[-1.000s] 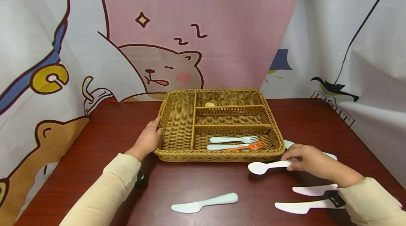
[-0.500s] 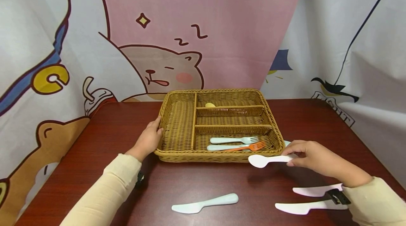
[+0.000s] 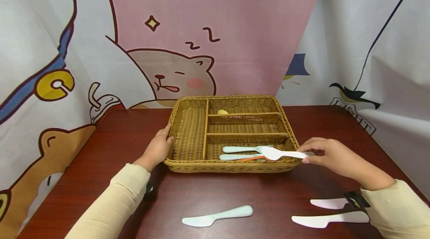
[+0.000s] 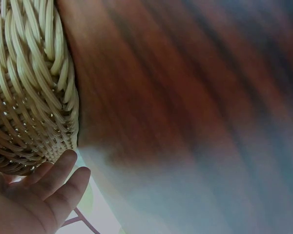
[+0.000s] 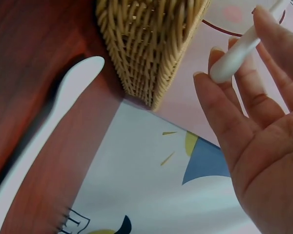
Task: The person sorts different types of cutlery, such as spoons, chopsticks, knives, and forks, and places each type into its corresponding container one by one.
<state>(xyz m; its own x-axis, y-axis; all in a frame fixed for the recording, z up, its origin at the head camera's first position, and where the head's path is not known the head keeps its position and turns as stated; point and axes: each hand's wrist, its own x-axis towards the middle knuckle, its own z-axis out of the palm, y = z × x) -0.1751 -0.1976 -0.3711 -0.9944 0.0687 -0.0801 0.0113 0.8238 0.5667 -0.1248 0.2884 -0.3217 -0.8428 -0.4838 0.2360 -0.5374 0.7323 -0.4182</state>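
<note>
A white spoon [image 3: 273, 153] is pinched by its handle between the thumb and fingers of my right hand [image 3: 330, 157]. Its bowl is over the front right compartment of the wicker basket [image 3: 205, 131], in front of the forks there. Two pale mint forks [image 3: 240, 149] and an orange fork [image 3: 252, 158] lie in that compartment, the orange one partly covered by the spoon. Against the basket's left side rests my left hand [image 3: 157, 145]; in the left wrist view its fingers [image 4: 71, 192] are extended along the woven wall [image 4: 34, 83].
A mint knife [image 3: 216, 216] lies at the table's front middle. Two pale knives [image 3: 327, 219] lie at front right, by the right sleeve. A pale utensil [image 5: 53, 117] lies right of the basket. Something yellow [image 3: 222, 112] shows in the back compartment. A printed curtain [image 3: 248, 37] hangs behind.
My right hand has lifted the white spoon and moved it away from me, from in front of the basket to above its front compartment. The left hand has stayed on the basket.
</note>
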